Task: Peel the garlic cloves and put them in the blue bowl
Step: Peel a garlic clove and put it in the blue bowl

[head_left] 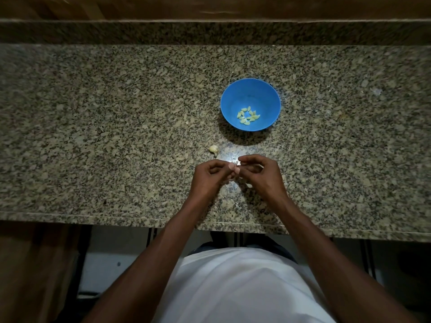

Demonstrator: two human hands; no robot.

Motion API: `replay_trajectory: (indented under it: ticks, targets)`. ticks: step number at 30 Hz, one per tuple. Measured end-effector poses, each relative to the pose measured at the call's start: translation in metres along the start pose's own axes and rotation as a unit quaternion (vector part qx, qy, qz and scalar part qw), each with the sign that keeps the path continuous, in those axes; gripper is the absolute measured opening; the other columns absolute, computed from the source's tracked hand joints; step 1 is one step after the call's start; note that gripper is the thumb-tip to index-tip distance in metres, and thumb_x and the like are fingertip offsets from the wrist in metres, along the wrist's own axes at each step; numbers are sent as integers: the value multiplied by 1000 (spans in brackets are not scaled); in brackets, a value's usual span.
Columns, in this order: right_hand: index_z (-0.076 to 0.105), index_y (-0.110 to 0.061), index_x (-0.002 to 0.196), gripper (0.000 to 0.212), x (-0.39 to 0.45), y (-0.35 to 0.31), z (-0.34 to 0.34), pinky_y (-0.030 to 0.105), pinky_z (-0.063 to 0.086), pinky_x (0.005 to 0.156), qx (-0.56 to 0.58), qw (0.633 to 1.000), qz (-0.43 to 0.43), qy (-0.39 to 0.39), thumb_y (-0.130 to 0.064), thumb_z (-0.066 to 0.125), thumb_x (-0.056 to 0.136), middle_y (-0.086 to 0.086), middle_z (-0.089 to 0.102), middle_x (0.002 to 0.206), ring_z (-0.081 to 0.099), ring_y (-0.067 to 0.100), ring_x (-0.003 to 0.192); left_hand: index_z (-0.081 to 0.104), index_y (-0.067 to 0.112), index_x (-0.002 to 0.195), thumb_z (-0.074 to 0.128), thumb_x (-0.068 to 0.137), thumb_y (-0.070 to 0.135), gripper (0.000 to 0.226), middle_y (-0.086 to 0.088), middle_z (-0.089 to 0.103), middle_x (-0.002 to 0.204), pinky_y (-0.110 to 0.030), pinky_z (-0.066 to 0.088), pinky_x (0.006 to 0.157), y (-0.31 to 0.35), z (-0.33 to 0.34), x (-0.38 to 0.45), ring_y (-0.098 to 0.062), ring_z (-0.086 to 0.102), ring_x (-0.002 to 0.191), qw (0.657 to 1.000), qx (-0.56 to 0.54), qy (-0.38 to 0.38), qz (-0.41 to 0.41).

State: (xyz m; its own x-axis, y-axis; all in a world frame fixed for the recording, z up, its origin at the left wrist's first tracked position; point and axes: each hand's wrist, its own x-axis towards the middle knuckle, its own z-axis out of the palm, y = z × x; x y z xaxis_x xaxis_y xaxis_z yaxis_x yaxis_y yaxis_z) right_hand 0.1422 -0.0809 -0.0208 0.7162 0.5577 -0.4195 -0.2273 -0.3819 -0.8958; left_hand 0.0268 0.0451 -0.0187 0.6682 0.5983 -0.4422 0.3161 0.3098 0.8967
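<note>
While both hands, left [211,174] and right [258,172], pinch a clove [236,164] at lower centre, we should peel skin away gently, then drop it in the bowl [270,99] above; another clove [213,149] waits nearby.

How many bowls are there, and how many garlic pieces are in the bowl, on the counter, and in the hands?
Blue bowl: 1
Peeled garlic cloves in the bowl: about 14, too small to count exactly
Unpeeled garlic clove on the counter: 1
Garlic clove pinched between the left hand and right hand: 1
Total: about 17 things
</note>
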Motion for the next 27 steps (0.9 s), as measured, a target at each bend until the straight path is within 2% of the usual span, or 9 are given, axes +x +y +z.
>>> replay_trajectory:
  ticks: [3, 6, 10, 13, 16, 19, 22, 24, 27]
  targets:
    - [83, -15, 103, 19, -3, 1, 1, 47, 64, 89, -2, 1000, 0, -14, -25, 86, 88, 3, 82, 92, 79, 20, 92, 77, 3, 102, 75, 96, 21, 19, -10, 79, 87, -24, 59, 70, -1, 5, 1, -14, 75, 78, 999, 8, 33, 5]
    - [81, -7, 105, 14, -11, -5, 7, 45, 65, 82, 50, 998, 16, -20, -16, 78, 95, 11, 81, 90, 78, 24, 85, 78, 8, 98, 74, 97, 26, 19, -2, 79, 84, -21, 58, 69, -4, 12, 2, -11, 76, 80, 996, 51, 75, 24]
    - [77, 3, 106, 15, -16, -10, 18, 33, 65, 75, 107, 993, 53, 19, -8, 76, 95, 16, 80, 89, 79, 24, 82, 75, 15, 92, 71, 99, 32, 18, 3, 77, 80, -29, 62, 68, -11, 20, 1, -10, 75, 75, 987, 105, 119, 37]
    - [78, -1, 102, 11, -15, -10, 22, 28, 63, 71, 63, 996, 51, 43, -10, 75, 96, 10, 80, 83, 79, 20, 77, 75, 16, 93, 71, 99, 34, 20, 3, 76, 79, -28, 60, 66, -11, 23, 1, -9, 73, 73, 983, 122, 130, 36]
    - [78, -8, 96, 9, -13, -9, 21, 33, 65, 67, -44, 996, 41, 59, -16, 74, 98, 2, 78, 74, 78, 16, 69, 77, 14, 94, 72, 98, 35, 21, 3, 76, 79, -27, 59, 68, -11, 23, 2, -8, 73, 74, 984, 125, 126, 18]
    - [77, -10, 91, 11, -15, -7, 18, 41, 67, 66, -89, 995, 18, 50, -17, 73, 98, 2, 78, 72, 77, 18, 67, 78, 13, 93, 71, 98, 36, 25, 1, 78, 80, -28, 61, 72, -13, 21, 1, -11, 75, 76, 989, 105, 104, -5]
    - [77, -9, 91, 11, -15, -6, 16, 44, 67, 65, -104, 994, 6, 39, -15, 72, 98, 3, 78, 75, 77, 17, 67, 78, 8, 92, 72, 98, 33, 26, -7, 78, 80, -30, 59, 69, -12, 18, -1, -14, 73, 70, 996, 61, 64, -29]
    - [77, -8, 91, 11, -14, -6, 14, 42, 67, 65, -104, 994, 10, 35, -13, 71, 99, 3, 78, 75, 77, 18, 67, 77, 4, 94, 73, 98, 29, 25, -10, 77, 77, -29, 57, 66, -7, 16, 1, -11, 68, 64, 997, 36, 50, -50]
    - [77, -7, 92, 11, -13, -7, 12, 31, 62, 61, -106, 994, 11, 27, -9, 69, 99, 3, 78, 73, 75, 16, 65, 77, 0, 98, 74, 96, 25, 25, -1, 73, 69, -22, 54, 60, 0, 9, 4, -6, 63, 58, 996, 21, 23, -85]
